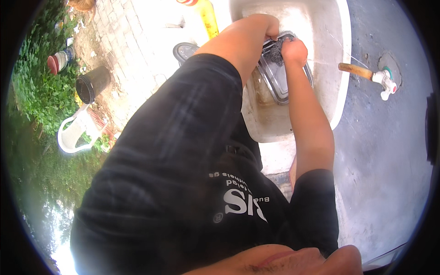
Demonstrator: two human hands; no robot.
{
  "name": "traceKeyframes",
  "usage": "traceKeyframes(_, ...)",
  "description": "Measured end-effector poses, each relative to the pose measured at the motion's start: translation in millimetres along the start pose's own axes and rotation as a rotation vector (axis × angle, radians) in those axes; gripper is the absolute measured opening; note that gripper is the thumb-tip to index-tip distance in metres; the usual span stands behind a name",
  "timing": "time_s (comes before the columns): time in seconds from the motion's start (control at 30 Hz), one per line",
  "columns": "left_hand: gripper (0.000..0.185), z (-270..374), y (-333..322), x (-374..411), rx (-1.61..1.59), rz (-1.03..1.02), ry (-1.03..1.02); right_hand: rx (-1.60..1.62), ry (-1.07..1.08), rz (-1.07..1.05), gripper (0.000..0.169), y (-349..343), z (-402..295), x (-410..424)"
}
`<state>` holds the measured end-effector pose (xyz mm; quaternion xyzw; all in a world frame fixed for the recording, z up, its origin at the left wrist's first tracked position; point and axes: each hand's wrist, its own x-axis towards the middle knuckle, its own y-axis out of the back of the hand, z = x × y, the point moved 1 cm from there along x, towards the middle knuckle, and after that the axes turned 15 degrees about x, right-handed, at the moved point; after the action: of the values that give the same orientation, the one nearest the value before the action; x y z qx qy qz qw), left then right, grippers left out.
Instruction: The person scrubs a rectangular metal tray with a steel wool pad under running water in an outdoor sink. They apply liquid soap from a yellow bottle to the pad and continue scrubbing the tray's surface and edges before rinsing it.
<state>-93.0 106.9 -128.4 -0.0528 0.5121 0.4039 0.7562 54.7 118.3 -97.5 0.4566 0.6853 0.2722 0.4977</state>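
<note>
A rectangular tray [273, 82] with shiny metal edges leans inside a white, stained sink [252, 118]. At its upper end, my left hand [272, 28] has its fingers curled on the rim, partly hidden by my wrist. My right hand [295, 51] grips a dark grey mesh scouring pad [276, 53] and presses it against the tray. A thin stream of water runs from the tap's side towards my right hand.
A wall tap [388, 84] with a brownish spout piece [355, 70] juts out at the right. Left of the sink are a glass-like oval lid [185, 51] and a yellow bottle [207, 20]. Farther off stand a white plastic chair [77, 132] and a dark bucket [91, 84].
</note>
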Motion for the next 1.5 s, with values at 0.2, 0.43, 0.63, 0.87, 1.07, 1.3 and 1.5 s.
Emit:
traceKeyframes(0.2, 0.034, -4, 3, 6, 0.062, -0.055, 0.019, -0.055, 0.337, -0.226, 0.026, -16, 28, -41)
traceKeyframes(0.43, 0.034, -6, 1, -1, 0.064, -0.045, 0.059, -0.186, 0.380, -0.438, 0.029, -3, 116, -69)
traceKeyframes(0.63, 0.033, -2, -4, 9, 0.077, -0.037, 0.020, -0.254, 0.057, -0.209, 0.035, 30, 139, -42)
traceKeyframes(0.87, 0.034, -12, -1, 6, 0.078, -0.005, 0.085, -0.009, 0.222, 0.165, 0.024, -16, 68, -18)
traceKeyframes(1.07, 0.032, 31, -4, 6, 0.123, -0.065, 0.192, 0.089, 0.581, 0.169, 0.017, -46, 54, -27)
traceKeyframes(1.3, 0.034, 11, 9, -24, 0.090, -0.082, 0.001, 0.174, 0.892, -0.161, 0.016, -34, 49, -66)
traceKeyframes(1.5, 0.036, -7, 17, -13, -0.025, -0.200, -0.318, -0.035, 0.908, -0.350, 0.010, -19, 65, -52)
